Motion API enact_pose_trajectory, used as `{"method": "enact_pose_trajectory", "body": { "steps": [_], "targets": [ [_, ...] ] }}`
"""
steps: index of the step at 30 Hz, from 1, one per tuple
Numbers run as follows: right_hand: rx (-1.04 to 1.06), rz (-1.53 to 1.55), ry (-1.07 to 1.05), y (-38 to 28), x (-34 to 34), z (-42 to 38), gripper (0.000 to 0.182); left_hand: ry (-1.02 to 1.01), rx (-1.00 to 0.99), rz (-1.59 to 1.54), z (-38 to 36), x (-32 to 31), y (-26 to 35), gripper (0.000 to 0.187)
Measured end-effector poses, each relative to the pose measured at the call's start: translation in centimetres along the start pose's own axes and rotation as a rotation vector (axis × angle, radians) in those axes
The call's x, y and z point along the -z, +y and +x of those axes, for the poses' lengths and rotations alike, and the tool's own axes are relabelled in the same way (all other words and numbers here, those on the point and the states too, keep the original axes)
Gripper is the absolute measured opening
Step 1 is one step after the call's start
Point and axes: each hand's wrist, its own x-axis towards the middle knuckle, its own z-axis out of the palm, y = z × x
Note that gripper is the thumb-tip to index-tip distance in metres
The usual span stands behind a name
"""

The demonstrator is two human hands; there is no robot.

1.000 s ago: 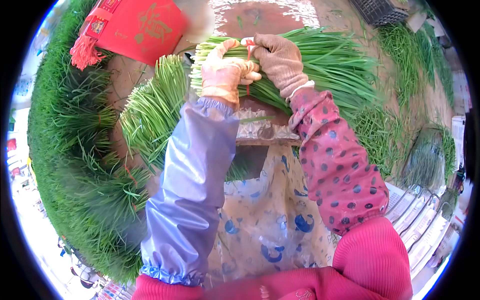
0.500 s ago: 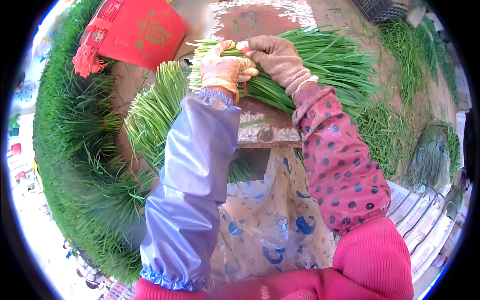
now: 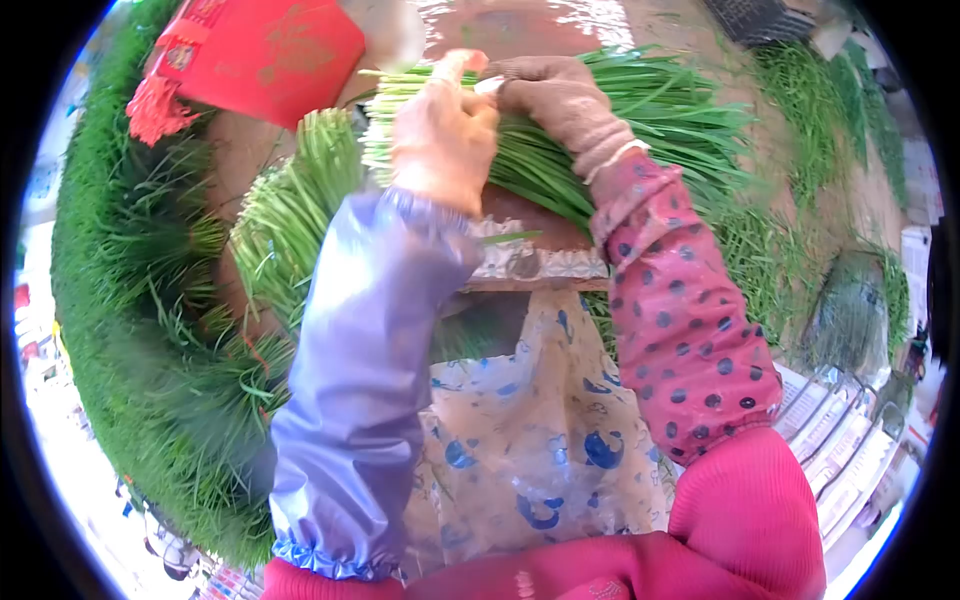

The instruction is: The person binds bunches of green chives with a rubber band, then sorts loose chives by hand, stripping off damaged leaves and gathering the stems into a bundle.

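Observation:
A thick bundle of garlic chives lies across the work surface, pale stems to the left and green leaves to the right. My left hand, in a light stained glove, is over the stem end with its fingers curled and pinched near the top. My right hand, in a brown knit glove with bare-looking pale fingertips, meets it there, fingers closed at the spot where a red tie showed a moment ago. The tie is now hidden by the hands. A second bunch of chives rests to the left, stems up.
A red gift box with a tassel stands at upper left. Banded chive bunches line the left side. Loose trimmings lie at right, near a wire rack. A dark crate is at top right. A patterned plastic sheet hangs in front.
My left hand has turned and lifted, its back now toward me and its thumb side raised. The red tie has gone from sight. My right hand stays nearly in place.

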Motion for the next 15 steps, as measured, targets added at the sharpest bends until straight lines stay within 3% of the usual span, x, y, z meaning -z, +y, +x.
{"method": "enact_pose_trajectory", "body": {
  "steps": [1, 3, 4, 5, 7, 8, 9, 11, 13, 15],
  "targets": [
    [0.017, -0.104, 0.065, -0.2, -0.2, -0.2, 0.024, 0.138, -0.176, 0.109, -1.0, 0.5, 1.0, 0.051],
    [0.004, -0.162, 0.095, -0.1, -0.4, 0.3, 0.024, 0.16, -0.558, -0.077, 0.3, 0.2, -0.7, 0.062],
    [0.061, -0.25, 0.163, -0.5, -0.8, -0.2, 0.023, 0.016, -0.466, -0.109, 0.5, 0.2, -1.2, 0.077],
    [0.22, -0.23, 0.26, -0.4, -1.7, -0.7, 0.02, -0.004, -0.403, -0.177, 1.0, -0.8, -3.0, 0.079],
    [0.66, -0.543, 0.448, -1.9, -2.7, -2.2, 0.016, -0.087, -0.345, -0.222, 1.9, -0.7, -4.5, 0.084],
    [0.782, -0.643, 0.489, -2.8, -2.9, -2.9, 0.015, -0.227, -0.279, -0.327, 1.7, 0.0, -4.6, 0.084],
    [0.899, -0.744, 0.522, -3.6, -3.3, -3.7, 0.015, -0.322, -0.231, -0.705, 1.0, 0.1, -3.5, 0.08],
    [0.952, -0.768, 0.604, -4.2, -4.3, -4.3, 0.014, -0.343, -0.219, -0.486, 0.8, 1.1, -3.4, 0.069],
    [1.01, -0.68, 0.665, -5.2, -4.8, -4.9, 0.013, -0.322, -0.182, -0.534, 0.2, 2.0, -3.2, 0.04],
    [1.054, -0.603, 0.713, -6.3, -4.7, -4.7, 0.011, -0.357, -0.296, -0.424, 0.7, 3.0, -3.0, 0.025]
  ]
}}
